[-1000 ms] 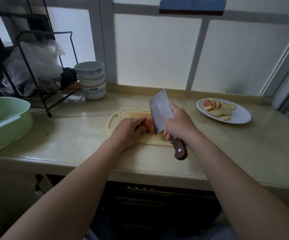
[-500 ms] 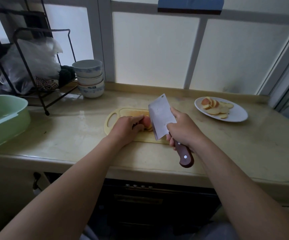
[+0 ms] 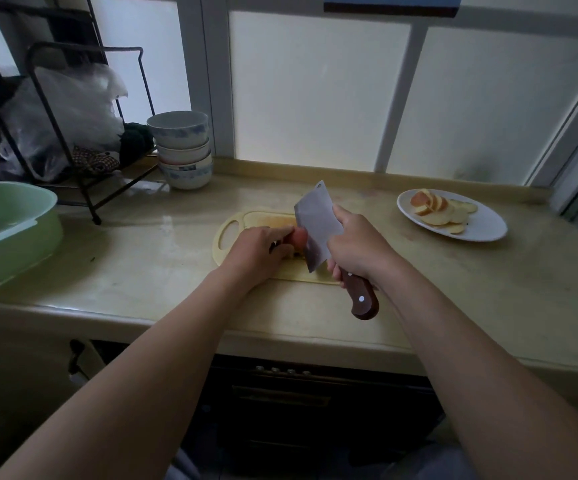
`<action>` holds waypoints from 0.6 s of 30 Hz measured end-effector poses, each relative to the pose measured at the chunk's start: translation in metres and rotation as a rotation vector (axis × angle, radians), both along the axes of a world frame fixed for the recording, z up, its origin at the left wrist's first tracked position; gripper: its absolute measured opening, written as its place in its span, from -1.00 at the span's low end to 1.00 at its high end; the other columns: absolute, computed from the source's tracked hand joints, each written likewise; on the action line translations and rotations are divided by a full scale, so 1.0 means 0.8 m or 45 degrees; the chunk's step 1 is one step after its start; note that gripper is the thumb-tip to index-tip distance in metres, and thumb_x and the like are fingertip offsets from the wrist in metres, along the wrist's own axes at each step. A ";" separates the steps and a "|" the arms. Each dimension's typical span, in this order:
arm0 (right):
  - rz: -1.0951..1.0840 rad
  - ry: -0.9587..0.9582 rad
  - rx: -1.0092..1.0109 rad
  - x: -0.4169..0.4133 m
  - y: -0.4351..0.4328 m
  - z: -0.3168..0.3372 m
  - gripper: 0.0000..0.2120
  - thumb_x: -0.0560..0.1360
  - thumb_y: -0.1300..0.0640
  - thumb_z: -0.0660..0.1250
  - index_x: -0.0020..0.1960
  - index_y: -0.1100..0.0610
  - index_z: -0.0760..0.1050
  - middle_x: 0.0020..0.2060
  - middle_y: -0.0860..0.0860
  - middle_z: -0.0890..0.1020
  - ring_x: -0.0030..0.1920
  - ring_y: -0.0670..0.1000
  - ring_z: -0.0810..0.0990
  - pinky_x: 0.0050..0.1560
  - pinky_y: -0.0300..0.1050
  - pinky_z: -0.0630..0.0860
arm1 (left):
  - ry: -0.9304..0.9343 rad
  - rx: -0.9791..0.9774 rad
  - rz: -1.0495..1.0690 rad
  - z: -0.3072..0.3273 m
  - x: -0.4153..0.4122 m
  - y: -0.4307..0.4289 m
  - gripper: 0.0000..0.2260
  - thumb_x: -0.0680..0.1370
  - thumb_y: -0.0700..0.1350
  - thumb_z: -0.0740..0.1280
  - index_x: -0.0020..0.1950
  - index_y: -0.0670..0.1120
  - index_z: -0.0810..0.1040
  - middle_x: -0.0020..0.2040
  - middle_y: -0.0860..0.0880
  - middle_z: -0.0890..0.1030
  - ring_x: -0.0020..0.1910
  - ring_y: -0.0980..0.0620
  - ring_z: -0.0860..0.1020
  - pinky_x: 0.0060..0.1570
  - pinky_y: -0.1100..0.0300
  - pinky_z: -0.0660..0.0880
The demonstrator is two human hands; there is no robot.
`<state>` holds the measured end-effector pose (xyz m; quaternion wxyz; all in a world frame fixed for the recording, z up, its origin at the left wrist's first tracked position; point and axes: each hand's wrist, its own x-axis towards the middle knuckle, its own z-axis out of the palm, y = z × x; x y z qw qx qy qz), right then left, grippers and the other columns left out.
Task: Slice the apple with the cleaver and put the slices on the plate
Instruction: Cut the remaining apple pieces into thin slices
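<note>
1. Counter [image 3: 453, 289]: nothing standing on it has moved in the last second. The green basin [image 3: 10, 237] is at your far left, the wire rack [image 3: 83, 46] is behind it, and the stack of bowls [image 3: 181, 150] is by the window.
2. Cutting board [image 3: 256, 220]: it lies in front of you as before, with its handle hole to the left.
3. Plate [image 3: 485, 226]: it sits well apart to the right of the board and carries the same heap of apple slices [image 3: 436, 213].
4. Cleaver [image 3: 317, 226]: here is the change.
   - Half a second ago, cut pieces showed between the blade and your left hand [image 3: 256, 251].
   - Now the blade is hard against the apple [image 3: 299, 237]. Its lower corner is down at the board, though you cannot tell whether it touches.
   - The long axis runs from the wooden handle [image 3: 362, 299], near you on the right, away toward the window and slightly left. The corner with the hole is farthest from you.
   - The blade stands on edge, with its broad face turned left.
5. Right hand [image 3: 356, 247]: your fingers are wrapped tight round the top of the handle, up against the blade.
6. Left hand: it is still on the board, with your fingers curled over the apple and holding it down.
7. Apple: only a small reddish piece shows, on the board between your left fingertips and the blade.
</note>
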<state>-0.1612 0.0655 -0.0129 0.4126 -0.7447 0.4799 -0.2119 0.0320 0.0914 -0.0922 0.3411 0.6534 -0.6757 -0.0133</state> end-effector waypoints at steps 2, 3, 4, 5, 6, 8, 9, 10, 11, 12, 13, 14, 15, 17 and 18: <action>0.009 0.046 -0.022 0.005 -0.003 -0.001 -0.11 0.49 0.42 0.08 0.71 -0.11 -0.03 -0.14 0.18 0.66 -0.54 -0.06 0.59 -0.50 -0.22 0.51 | 0.006 -0.011 -0.006 0.001 0.000 0.000 -0.79 0.59 -0.11 0.37 0.20 0.05 0.65 -0.07 0.10 0.66 -0.12 0.09 0.54 -0.16 0.28 0.36; 0.014 0.072 -0.036 0.007 -0.005 -0.001 -0.11 0.49 0.42 0.09 0.71 -0.11 -0.04 -0.09 0.19 0.66 -0.54 -0.07 0.60 -0.50 -0.22 0.51 | 0.008 -0.014 -0.010 0.000 0.000 0.000 -0.78 0.59 -0.12 0.37 0.21 0.05 0.65 -0.06 0.11 0.66 -0.12 0.10 0.54 -0.15 0.30 0.38; 0.020 0.095 -0.047 0.009 -0.006 -0.001 -0.10 0.49 0.43 0.10 0.71 -0.11 -0.05 -0.02 0.20 0.66 -0.54 -0.07 0.60 -0.50 -0.23 0.51 | 0.008 -0.015 -0.014 0.000 0.001 0.000 -0.78 0.59 -0.12 0.37 0.22 0.05 0.65 -0.05 0.09 0.68 -0.10 0.08 0.56 -0.11 0.26 0.43; 0.025 0.115 -0.054 0.010 -0.008 0.000 -0.10 0.49 0.43 0.10 0.71 -0.11 -0.06 0.05 0.20 0.65 -0.54 -0.07 0.60 -0.51 -0.23 0.51 | 0.006 -0.012 -0.019 -0.001 0.001 -0.001 -0.78 0.59 -0.11 0.37 0.22 0.05 0.65 -0.04 0.06 0.70 -0.08 0.04 0.58 -0.06 0.18 0.49; 0.027 0.131 -0.059 0.011 -0.009 0.001 -0.09 0.50 0.43 0.11 0.71 -0.10 -0.08 0.09 0.21 0.64 -0.55 -0.07 0.60 -0.51 -0.23 0.51 | 0.003 -0.009 -0.016 -0.001 0.002 -0.001 -0.77 0.59 -0.10 0.37 0.23 0.06 0.64 -0.03 0.02 0.70 -0.06 0.00 0.60 -0.02 0.10 0.52; 0.033 0.161 -0.069 0.012 -0.010 0.003 -0.09 0.50 0.43 0.10 0.71 -0.10 -0.09 0.11 0.23 0.64 -0.55 -0.08 0.60 -0.52 -0.23 0.50 | 0.002 -0.011 -0.006 -0.002 0.003 -0.002 -0.75 0.59 -0.09 0.38 0.26 0.06 0.64 -0.01 -0.01 0.70 -0.04 -0.04 0.60 0.01 0.06 0.53; 0.039 0.178 -0.078 0.014 -0.010 0.003 -0.10 0.50 0.43 0.10 0.72 -0.08 -0.10 0.11 0.22 0.64 -0.55 -0.08 0.60 -0.52 -0.24 0.50 | 0.001 -0.019 -0.002 -0.003 0.003 -0.003 -0.74 0.59 -0.10 0.38 0.27 0.06 0.64 0.00 -0.01 0.70 -0.03 -0.04 0.60 0.01 0.08 0.52; 0.047 0.194 -0.085 0.016 -0.009 0.004 -0.11 0.51 0.43 0.11 0.72 -0.07 -0.10 0.11 0.21 0.64 -0.54 -0.07 0.60 -0.53 -0.24 0.49 | -0.001 -0.025 0.001 -0.004 0.003 -0.004 -0.73 0.59 -0.09 0.38 0.29 0.07 0.63 0.01 -0.01 0.70 -0.02 -0.03 0.60 -0.01 0.11 0.50; 0.051 0.208 -0.084 0.020 -0.009 0.004 -0.12 0.52 0.42 0.11 0.71 -0.06 -0.10 0.14 0.20 0.63 -0.52 -0.05 0.61 -0.52 -0.23 0.50 | -0.004 -0.030 0.005 -0.005 0.003 -0.005 -0.71 0.59 -0.09 0.38 0.31 0.07 0.62 0.03 -0.01 0.71 -0.01 -0.02 0.60 -0.02 0.14 0.47; 0.055 0.226 -0.079 0.025 -0.010 0.003 -0.14 0.54 0.41 0.11 0.71 -0.06 -0.10 0.16 0.19 0.63 -0.48 -0.04 0.61 -0.52 -0.22 0.50 | -0.003 -0.030 0.012 -0.006 0.003 -0.006 -0.69 0.59 -0.08 0.37 0.34 0.08 0.60 0.06 -0.01 0.71 0.01 -0.02 0.61 -0.01 0.16 0.45; 0.065 0.246 -0.074 0.029 -0.012 0.003 -0.14 0.55 0.41 0.11 0.72 -0.06 -0.11 0.17 0.19 0.63 -0.46 -0.03 0.61 -0.51 -0.22 0.50 | 0.004 -0.030 0.022 -0.007 0.004 -0.007 -0.67 0.60 -0.06 0.37 0.38 0.07 0.58 0.08 -0.01 0.71 0.04 -0.02 0.61 0.01 0.17 0.46; 0.077 0.264 -0.070 0.033 -0.013 0.002 -0.15 0.55 0.41 0.11 0.72 -0.05 -0.11 0.14 0.20 0.64 -0.44 -0.02 0.60 -0.51 -0.21 0.49 | 0.016 -0.025 0.032 -0.009 0.004 -0.008 -0.65 0.60 -0.05 0.37 0.40 0.07 0.56 0.11 -0.01 0.70 0.06 -0.03 0.62 0.03 0.17 0.46; 0.086 0.279 -0.069 0.036 -0.015 0.002 -0.16 0.56 0.41 0.10 0.72 -0.04 -0.11 0.09 0.21 0.65 -0.44 -0.02 0.60 -0.50 -0.20 0.49 | 0.025 -0.018 0.039 -0.011 0.005 -0.009 -0.63 0.60 -0.05 0.37 0.41 0.07 0.55 0.12 -0.02 0.70 0.07 -0.03 0.62 0.04 0.17 0.46; 0.100 0.309 -0.076 0.038 -0.017 0.004 -0.18 0.56 0.40 0.10 0.71 -0.01 -0.09 -0.06 0.17 0.65 -0.44 -0.02 0.60 -0.47 -0.17 0.51 | 0.027 -0.011 0.051 -0.014 0.007 -0.012 -0.62 0.60 -0.04 0.37 0.42 0.07 0.54 0.14 -0.03 0.70 0.09 -0.04 0.61 0.02 0.21 0.43; 0.106 0.323 -0.082 0.037 -0.017 0.005 -0.19 0.56 0.40 0.10 0.71 0.00 -0.07 -0.09 0.16 0.65 -0.44 -0.01 0.60 -0.45 -0.15 0.52 | 0.025 -0.011 0.053 -0.014 0.008 -0.013 -0.62 0.60 -0.03 0.37 0.42 0.07 0.54 0.14 -0.03 0.69 0.09 -0.04 0.61 0.02 0.22 0.41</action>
